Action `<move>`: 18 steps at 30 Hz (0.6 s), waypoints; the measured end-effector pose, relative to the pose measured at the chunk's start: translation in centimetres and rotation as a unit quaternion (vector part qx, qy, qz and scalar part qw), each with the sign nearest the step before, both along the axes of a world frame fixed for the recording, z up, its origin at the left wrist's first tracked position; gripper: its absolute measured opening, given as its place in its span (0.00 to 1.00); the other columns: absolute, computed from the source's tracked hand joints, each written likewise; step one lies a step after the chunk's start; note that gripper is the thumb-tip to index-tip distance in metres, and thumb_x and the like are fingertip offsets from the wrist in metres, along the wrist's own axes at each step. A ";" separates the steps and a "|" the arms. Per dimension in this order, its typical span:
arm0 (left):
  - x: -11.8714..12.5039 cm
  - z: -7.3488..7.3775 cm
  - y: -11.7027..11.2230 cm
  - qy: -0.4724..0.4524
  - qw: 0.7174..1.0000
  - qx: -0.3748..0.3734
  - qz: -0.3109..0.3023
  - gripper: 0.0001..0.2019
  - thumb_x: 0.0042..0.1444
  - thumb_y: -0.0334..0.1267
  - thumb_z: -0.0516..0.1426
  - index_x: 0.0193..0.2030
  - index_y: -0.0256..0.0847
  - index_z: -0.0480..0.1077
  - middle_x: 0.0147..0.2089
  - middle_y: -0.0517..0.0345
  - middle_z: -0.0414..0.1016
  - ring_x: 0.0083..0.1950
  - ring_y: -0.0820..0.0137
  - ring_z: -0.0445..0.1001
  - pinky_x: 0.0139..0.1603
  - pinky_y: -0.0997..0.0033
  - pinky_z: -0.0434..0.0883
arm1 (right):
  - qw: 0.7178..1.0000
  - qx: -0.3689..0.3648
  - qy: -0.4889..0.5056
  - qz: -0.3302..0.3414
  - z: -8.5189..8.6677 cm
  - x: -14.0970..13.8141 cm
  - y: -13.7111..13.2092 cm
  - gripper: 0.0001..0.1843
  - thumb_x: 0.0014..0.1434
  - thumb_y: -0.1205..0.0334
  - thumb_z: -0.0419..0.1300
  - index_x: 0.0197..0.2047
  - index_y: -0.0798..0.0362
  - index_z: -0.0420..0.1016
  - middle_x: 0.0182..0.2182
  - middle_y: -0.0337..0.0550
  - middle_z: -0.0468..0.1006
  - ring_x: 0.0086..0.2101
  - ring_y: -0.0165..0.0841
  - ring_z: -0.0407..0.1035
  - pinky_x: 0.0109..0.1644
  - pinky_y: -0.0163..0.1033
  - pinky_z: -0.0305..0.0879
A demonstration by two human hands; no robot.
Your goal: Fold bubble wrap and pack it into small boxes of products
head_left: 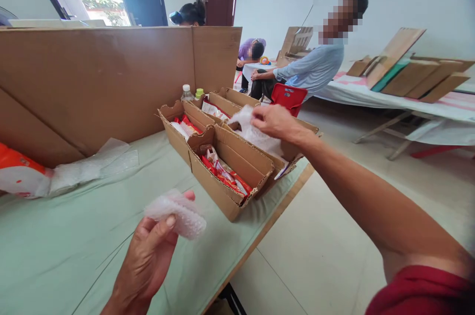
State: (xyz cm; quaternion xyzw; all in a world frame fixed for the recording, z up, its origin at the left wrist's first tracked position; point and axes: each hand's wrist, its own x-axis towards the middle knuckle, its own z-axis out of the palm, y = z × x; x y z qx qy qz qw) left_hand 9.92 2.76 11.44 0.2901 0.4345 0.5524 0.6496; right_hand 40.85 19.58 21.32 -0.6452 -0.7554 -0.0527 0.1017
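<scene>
My left hand [152,250] is closed on a folded piece of bubble wrap [178,213], thumb on top, above the green tablecloth. Over the cardboard boxes at the right, my right hand [276,121] pinches another piece of bubble wrap [254,131], which hangs down into a box behind the nearest one. That nearest cardboard box [237,203] holds red and white packets [224,171]. To its back left, a second box [178,139] contains more red and white packets [187,126]. What lies under the wrap at my right hand is hidden.
A tall cardboard panel [104,82] stands along the table's far side. Flat bubble wrap [100,164] and an orange and white bag [22,174] lie at the left. Clear and green-capped bottles stand behind the boxes. Seated people and a red chair [289,97] are beyond.
</scene>
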 end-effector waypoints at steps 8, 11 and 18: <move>3.2 3.4 0.9 0.115 0.963 0.219 0.110 0.11 0.47 0.39 0.71 0.38 0.47 0.80 0.51 0.58 0.81 0.60 0.56 0.75 0.60 0.60 0.74 | 0.884 -0.081 0.199 0.416 5.6 -9.0 -7.7 0.12 0.65 0.59 0.57 0.43 0.55 0.79 0.32 0.36 0.79 0.34 0.26 0.72 0.41 0.32 0.67; 2.0 3.4 1.0 0.064 0.969 0.174 0.161 0.17 0.46 0.44 0.72 0.44 0.47 0.80 0.45 0.59 0.83 0.53 0.61 0.79 0.55 0.67 0.77 | 0.904 0.005 0.276 0.326 5.1 -5.2 -2.7 0.16 0.66 0.59 0.56 0.51 0.57 0.78 0.38 0.40 0.81 0.37 0.27 0.73 0.44 0.35 0.69; -4.8 0.0 -0.2 0.061 0.985 0.023 0.159 0.48 0.39 0.45 0.75 0.69 0.57 0.63 0.46 0.59 0.84 0.42 0.65 0.83 0.37 0.76 0.80 | 0.984 -0.176 0.007 -0.019 -1.4 8.2 8.0 0.14 0.58 0.72 0.58 0.44 0.62 0.83 0.35 0.44 0.84 0.33 0.30 0.74 0.40 0.34 0.66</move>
